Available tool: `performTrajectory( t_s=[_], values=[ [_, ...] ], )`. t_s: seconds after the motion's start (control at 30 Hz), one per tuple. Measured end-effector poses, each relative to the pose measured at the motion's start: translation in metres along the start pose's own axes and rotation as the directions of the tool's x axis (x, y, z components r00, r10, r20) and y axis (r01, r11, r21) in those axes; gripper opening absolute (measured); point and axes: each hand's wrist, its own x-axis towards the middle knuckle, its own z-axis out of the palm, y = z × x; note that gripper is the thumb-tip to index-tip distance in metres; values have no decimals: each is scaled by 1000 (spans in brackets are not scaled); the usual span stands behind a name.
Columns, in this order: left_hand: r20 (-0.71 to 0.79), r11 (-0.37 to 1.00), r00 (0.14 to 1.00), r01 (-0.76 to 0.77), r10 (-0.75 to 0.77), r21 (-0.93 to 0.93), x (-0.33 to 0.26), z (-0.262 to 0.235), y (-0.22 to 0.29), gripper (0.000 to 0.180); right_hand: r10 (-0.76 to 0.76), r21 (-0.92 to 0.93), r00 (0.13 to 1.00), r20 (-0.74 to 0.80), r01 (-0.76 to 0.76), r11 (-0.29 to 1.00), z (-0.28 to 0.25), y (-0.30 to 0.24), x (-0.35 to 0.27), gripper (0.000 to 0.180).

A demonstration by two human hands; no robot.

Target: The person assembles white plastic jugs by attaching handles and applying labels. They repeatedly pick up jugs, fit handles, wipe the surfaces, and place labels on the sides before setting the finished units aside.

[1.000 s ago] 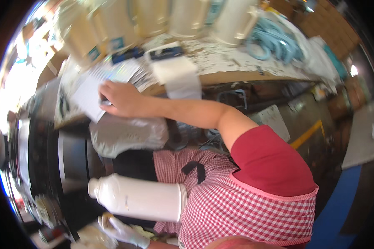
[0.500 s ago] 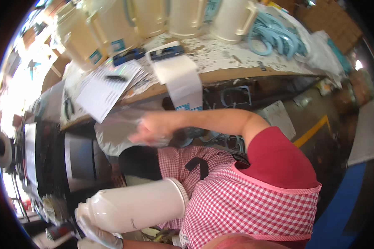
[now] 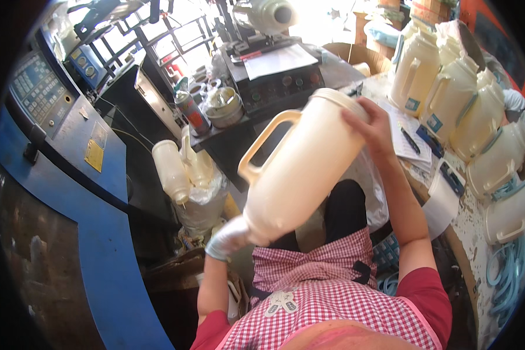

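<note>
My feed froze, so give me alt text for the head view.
A cream jug slants across the view, gloved left hand at its narrow end, bare right hand near its broad end. Similar jugs crowd the worktable at right; a blue machine stands left.

Red sleeves (image 3: 427, 296) flank a pink-trimmed checked apron (image 3: 335, 306) — plus one whitish glove (image 3: 230, 238).

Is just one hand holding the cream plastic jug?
No, the gloved left hand and bare right hand both hold the cream plastic jug, at opposite ends.
</note>
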Motion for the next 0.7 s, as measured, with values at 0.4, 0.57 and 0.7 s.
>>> performTrajectory(
  t_s=[0.4, 0.57, 0.7],
  values=[
    [-138, 929, 960, -273, 245, -251, 54, 60, 4, 79, -745, -763, 661, 95, 529, 372, 56, 36, 293, 60],
    [-283, 939, 923, -309, 259, -149, 51, 57, 49, 73, -843, -648, 533, 78, 669, 364, 3, -18, 161, 52],
    [-313, 937, 887, -348, 339, 28, 68, 70, 100, 70, -869, -779, 455, -194, 467, 418, -80, -57, -15, 54]
  ],
)
